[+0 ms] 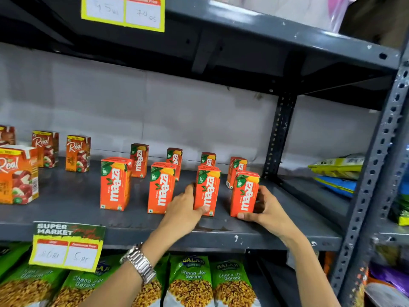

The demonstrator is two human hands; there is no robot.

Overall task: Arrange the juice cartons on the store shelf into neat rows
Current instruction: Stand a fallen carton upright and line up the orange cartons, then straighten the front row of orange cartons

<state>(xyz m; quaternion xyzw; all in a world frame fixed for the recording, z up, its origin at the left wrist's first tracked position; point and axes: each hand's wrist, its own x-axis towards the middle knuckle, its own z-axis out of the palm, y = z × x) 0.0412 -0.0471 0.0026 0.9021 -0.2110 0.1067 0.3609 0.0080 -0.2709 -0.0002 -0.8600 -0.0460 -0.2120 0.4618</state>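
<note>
I'm looking into a shop, a small supermarket aisle. A grey metal shelf (66,209) on slotted steel uprights (371,173) carries orange juice cartons (115,185) standing face-out in rows, with more red-and-orange cartons (77,154) to the left. A card (66,244) clipped to the shelf edge reads "SUPER MARKET" and has handwritten price boxes; a similar yellow price tag (124,12) hangs from the shelf above. Below, green snack packets (190,282) of one brand sit side by side, and further packaged goods (336,167) fill the neighbouring rack.
</note>
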